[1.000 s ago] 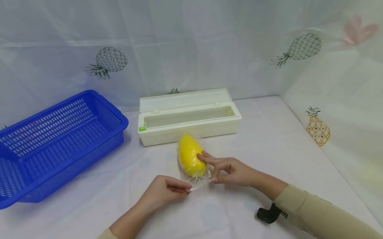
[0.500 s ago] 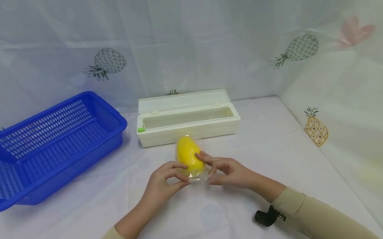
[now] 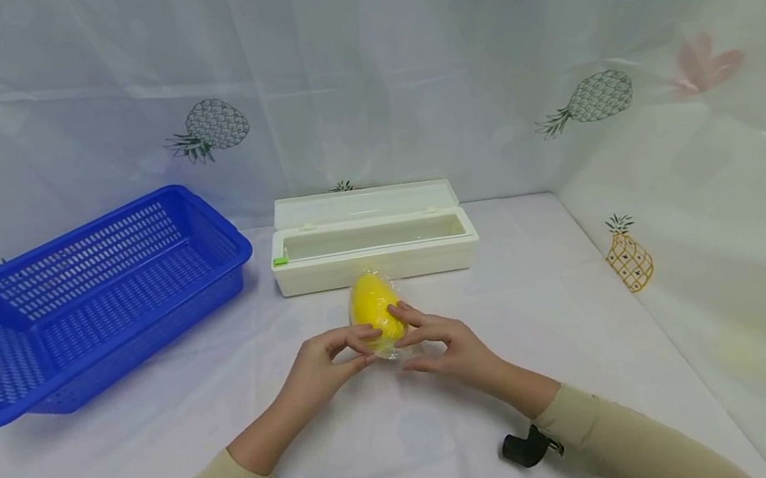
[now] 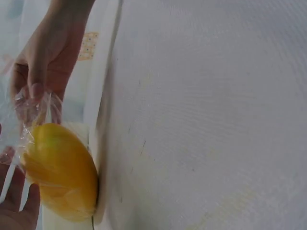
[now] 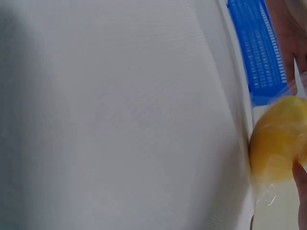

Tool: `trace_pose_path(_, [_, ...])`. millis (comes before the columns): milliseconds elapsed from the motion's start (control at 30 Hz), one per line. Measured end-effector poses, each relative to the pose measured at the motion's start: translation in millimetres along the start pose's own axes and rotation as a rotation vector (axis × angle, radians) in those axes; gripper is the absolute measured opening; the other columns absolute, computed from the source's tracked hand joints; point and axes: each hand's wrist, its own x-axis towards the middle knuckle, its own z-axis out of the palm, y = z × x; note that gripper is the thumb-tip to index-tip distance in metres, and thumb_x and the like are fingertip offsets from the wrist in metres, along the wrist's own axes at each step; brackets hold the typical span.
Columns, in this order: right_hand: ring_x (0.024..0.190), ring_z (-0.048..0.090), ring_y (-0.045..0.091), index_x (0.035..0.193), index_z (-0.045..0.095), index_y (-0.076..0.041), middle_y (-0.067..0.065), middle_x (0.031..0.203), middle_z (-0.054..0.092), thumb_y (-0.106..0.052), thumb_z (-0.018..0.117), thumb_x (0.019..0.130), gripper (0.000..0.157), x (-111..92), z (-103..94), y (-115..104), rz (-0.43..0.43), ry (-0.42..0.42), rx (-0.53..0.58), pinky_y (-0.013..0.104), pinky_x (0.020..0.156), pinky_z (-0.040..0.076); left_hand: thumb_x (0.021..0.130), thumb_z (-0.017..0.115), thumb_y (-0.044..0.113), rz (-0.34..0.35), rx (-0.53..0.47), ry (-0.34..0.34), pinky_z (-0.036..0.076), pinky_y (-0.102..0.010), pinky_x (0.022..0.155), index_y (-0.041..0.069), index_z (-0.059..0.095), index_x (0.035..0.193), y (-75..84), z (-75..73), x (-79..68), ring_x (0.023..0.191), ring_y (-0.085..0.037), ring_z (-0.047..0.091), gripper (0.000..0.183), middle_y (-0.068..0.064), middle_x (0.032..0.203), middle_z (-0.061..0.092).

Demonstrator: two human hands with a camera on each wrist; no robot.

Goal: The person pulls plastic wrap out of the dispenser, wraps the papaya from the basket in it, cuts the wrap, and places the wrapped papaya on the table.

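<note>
One mango (image 3: 371,304) in clear plastic film (image 3: 389,352)

It lies on the white cloth-covered tabletop (image 3: 551,287), between your left grip (image 3: 323,361), which pinches the crinkled film, and your right grip (image 3: 450,344), whose fingers touch the smooth oval fruit; you cannot tell whether its thumb holds film. Beyond stand one long white plastic box (image 3: 424,257), lid up, and one blue perforated basket (image 3: 140,334).

The oval object (image 3: 369,302) is yellow, basket (image 3: 141,337) blue, backdrop (image 3: 339,69) pineapple-printed.
</note>
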Motion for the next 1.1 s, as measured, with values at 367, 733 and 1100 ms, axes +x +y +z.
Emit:
trace_pose_path(367, [0.114,0.057,0.043,0.088,0.072,0.008,0.028,0.11,0.066,0.018,0.073,0.075,0.016,20,-8.0,-23,-0.106,0.104,-0.039,0.038,0.096,0.048,0.085,0.072,0.003,0.278,0.252,-0.026,0.046,-0.043,0.099,0.012,0.06,0.088,1.4,-4.5,14.9,0.124,-0.026,0.054,0.016,-0.007,0.125,0.064])
trace_pose_path(733, [0.095,0.068,0.035,0.088,0.071,0.009,0.02,0.093,0.072,0.01,0.067,0.085,0.005,24,-3.4,-24,0.016,0.193,-0.032,0.03,0.083,0.055,0.091,0.067,0.01,0.139,0.217,0.085,0.054,-0.032,0.086,0.006,0.058,0.095,5.8,5.5,17.9,0.098,-0.021,0.067,0.01,-0.004,0.098,0.07])
trace_pose_path(1100, [0.102,0.067,0.031,0.094,0.07,0.008,0.019,0.099,0.071,0.005,0.066,0.089,0.007,24,0.4,-28,0.125,0.176,0.036,0.033,0.09,0.053,0.074,0.085,0.014,0.203,0.291,0.105,0.052,-0.038,0.089,0.008,0.073,0.083,1.7,1.8,29.0,0.096,-0.019,0.061,0.016,0.0,0.096,0.066])
